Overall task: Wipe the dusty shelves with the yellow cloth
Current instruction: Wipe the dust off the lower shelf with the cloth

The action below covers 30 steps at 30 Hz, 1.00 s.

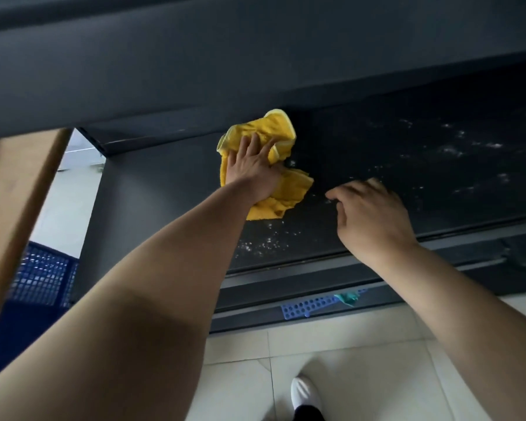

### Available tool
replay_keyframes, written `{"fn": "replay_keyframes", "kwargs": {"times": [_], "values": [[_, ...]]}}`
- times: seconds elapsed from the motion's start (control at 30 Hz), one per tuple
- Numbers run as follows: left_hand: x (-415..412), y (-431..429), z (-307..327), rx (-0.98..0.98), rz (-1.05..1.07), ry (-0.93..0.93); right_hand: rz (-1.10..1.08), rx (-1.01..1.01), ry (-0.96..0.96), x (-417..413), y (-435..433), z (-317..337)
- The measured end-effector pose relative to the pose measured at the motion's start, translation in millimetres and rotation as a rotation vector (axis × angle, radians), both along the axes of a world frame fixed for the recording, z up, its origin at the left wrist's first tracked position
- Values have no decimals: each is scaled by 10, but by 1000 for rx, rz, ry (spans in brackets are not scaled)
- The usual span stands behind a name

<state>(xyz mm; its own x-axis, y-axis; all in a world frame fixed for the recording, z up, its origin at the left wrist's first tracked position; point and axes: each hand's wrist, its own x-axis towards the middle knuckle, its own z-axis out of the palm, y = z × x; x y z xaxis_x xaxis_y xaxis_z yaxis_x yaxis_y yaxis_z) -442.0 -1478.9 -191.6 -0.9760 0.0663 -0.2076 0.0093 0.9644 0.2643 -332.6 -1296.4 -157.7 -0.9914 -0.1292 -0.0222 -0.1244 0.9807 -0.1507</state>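
A crumpled yellow cloth (289, 189) lies on a dark shelf (407, 183) that is speckled with white dust to the right and near the front. My left hand (252, 168) presses flat on the cloth with fingers spread. My right hand (374, 214) hovers over the shelf's front part, just right of the cloth, with fingers loosely curled and nothing in it. The shelf surface left of the cloth looks free of dust.
A higher dark shelf (195, 71) overhangs the top of the view. A wooden post (19, 189) slants at the left, with a blue perforated crate (40, 278) behind it. A blue perforated strip (313, 305) lies below the shelf's front. Tiled floor (362, 360) and my white shoe (305, 393) are beneath.
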Motion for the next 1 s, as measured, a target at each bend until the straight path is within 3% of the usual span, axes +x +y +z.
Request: {"fn": "replay_keyframes", "kwargs": {"times": [0.2, 0.43, 0.63, 0.8, 1.0], "values": [[191, 297, 19, 41, -158, 30, -20, 61, -20, 114, 55, 10], [652, 92, -8, 16, -199, 86, -44, 107, -136, 320, -3, 73], [978, -327, -13, -52, -47, 70, -71, 119, -223, 443, -55, 143], [1230, -651, -20, -44, 166, 39, -60, 8, -302, 414, 25, 115], [1280, -550, -17, -16, 371, -22, -12, -68, -318, 318, 181, 100]]}}
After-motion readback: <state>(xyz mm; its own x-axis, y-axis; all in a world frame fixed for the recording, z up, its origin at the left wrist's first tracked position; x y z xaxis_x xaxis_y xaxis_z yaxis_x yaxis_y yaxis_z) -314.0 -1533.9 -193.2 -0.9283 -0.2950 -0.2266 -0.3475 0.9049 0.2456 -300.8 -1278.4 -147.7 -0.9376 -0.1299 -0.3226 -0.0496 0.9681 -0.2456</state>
